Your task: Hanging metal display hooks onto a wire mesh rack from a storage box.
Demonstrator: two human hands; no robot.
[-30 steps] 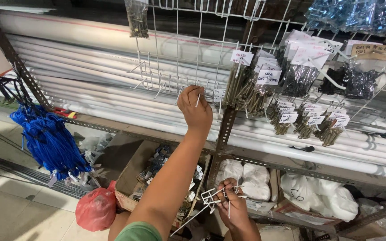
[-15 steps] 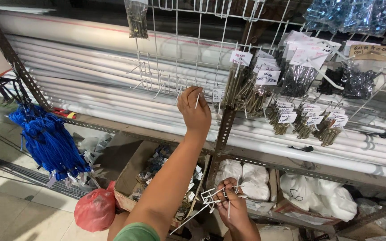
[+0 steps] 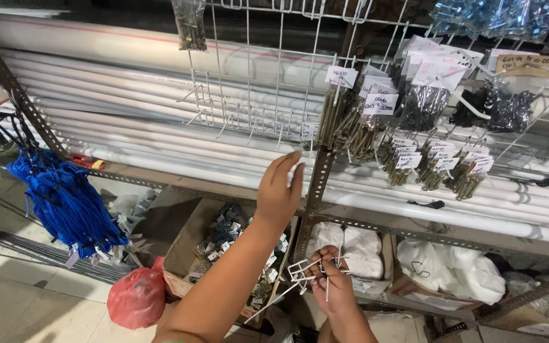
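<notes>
My left hand (image 3: 279, 194) is raised in front of the white wire grid panel (image 3: 249, 95), just below a row of white hooks (image 3: 236, 117) hung on it. Its fingers are apart and it holds nothing. Lower down, my right hand (image 3: 333, 289) is shut on a bundle of white wire hooks (image 3: 300, 274), held near the shelf's metal upright (image 3: 318, 184). To the right of the upright, bunches of brass-coloured bolts with white tags (image 3: 351, 127) hang on the grid.
Long white pipes (image 3: 128, 121) lie across the shelf behind the grid. A bundle of blue cord (image 3: 65, 203) hangs at left, with a red plastic bag (image 3: 136, 298) below it. A cardboard box of small parts (image 3: 223, 238) and white sacks (image 3: 452, 270) sit on the lower shelf.
My left hand has come down and away from the wire grid and opened its fingers. My right hand with the hook bundle has stayed in place.
</notes>
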